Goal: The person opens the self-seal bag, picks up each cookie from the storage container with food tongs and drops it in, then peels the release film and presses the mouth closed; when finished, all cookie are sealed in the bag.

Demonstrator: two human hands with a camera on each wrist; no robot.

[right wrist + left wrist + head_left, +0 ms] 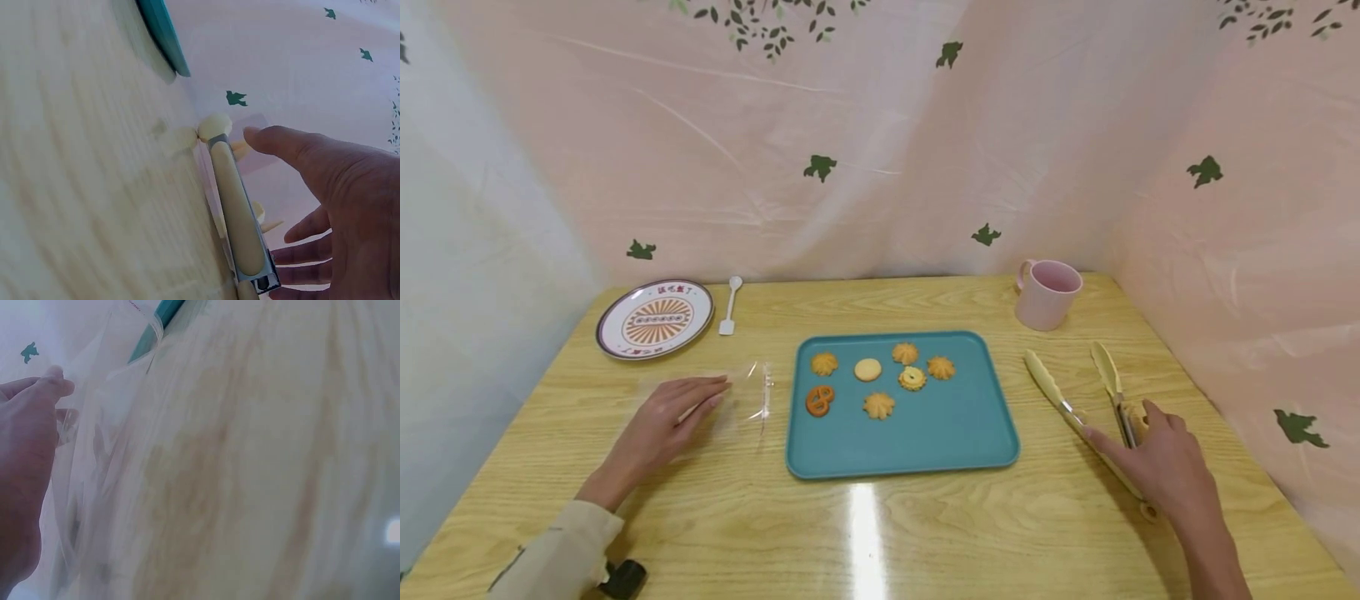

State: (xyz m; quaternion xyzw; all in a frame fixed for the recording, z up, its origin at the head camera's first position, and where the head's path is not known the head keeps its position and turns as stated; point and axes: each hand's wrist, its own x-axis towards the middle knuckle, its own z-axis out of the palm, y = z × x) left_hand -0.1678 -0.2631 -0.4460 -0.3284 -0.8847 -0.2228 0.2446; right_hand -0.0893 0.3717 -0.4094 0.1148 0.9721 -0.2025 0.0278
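Tongs (1051, 388), right of the tray (940, 440): looked light, stiff, best held mid-handle, with right hand (1172, 467), fingers spread, beside them, and left hand (672, 414), fingers straight, at the limp, slippery-looking plastic bag (747, 393), left of the tray, best pinched by its edge.

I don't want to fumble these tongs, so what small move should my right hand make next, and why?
I'd probably curl the right hand gently around the tongs. Its thumb and fingers are spread close by the handle, not wrapped around it, and the two arms of the tongs stand apart, so they look likely to need squeezing together.
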